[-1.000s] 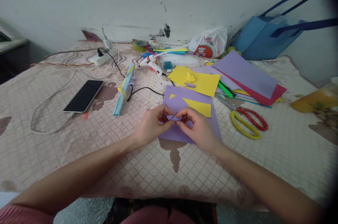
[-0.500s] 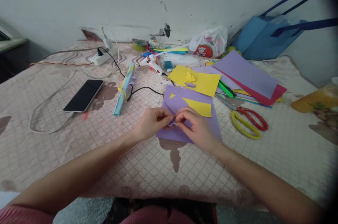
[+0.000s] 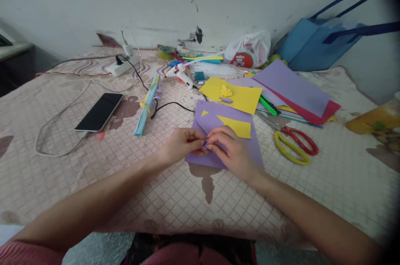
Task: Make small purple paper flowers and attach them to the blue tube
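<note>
My left hand [image 3: 185, 145] and my right hand [image 3: 230, 148] meet over a purple paper sheet [image 3: 250, 156], fingertips pinched together. Between them is a small piece of purple paper [image 3: 205, 144], mostly covered by the fingers, so its shape is unclear. A cut yellow paper piece [image 3: 237, 126] lies on the sheet just beyond my right hand, and a tiny yellow triangle [image 3: 204, 113] rests near the sheet's far edge. Behind it, a yellow sheet [image 3: 245, 97] carries a little heap of yellow paper bits [image 3: 225, 91] and a purple scrap [image 3: 226, 100].
Scissors [image 3: 292, 146] and a green cutter [image 3: 269, 105] lie to the right. A white glue gun [image 3: 180, 75] with a black cord sits at the back. Leftward are a rolled blue paper strip [image 3: 143, 119], a phone [image 3: 100, 112] on its cable and a power strip [image 3: 123, 67].
Both hands stay pinched on the small purple paper in nearly the same spot, with only slight finger movement. The camera view has shifted very slightly.
</note>
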Tool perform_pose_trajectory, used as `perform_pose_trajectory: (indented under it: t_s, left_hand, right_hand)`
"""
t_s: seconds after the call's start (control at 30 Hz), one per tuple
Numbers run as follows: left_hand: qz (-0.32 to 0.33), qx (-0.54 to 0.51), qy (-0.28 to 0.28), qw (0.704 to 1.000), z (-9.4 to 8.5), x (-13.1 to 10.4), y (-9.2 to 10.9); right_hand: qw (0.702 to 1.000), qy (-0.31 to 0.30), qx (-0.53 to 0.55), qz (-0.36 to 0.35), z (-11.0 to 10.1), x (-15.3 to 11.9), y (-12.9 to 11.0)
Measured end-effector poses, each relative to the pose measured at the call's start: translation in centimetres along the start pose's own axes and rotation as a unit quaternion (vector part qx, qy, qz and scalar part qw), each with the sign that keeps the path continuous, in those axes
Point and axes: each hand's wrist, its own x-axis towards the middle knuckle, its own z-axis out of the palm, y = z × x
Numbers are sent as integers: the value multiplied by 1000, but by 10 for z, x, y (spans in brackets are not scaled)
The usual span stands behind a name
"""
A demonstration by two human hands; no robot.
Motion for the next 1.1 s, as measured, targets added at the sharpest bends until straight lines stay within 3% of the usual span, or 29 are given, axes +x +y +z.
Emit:
perform_pose_trajectory:
  t_s: [0.27, 0.77, 1.1]
  left_hand:
    - [47, 96, 18, 994, 2, -3, 2]
    - [55, 122, -50, 990, -1, -5, 4]
    - [28, 73, 3, 997, 1, -2, -5]
  right_hand:
    - [999, -10, 21, 42, 3, 2, -7]
    - [986, -28, 75, 150, 3, 3, -6]
    - [969, -34, 155, 188, 5, 2, 3]
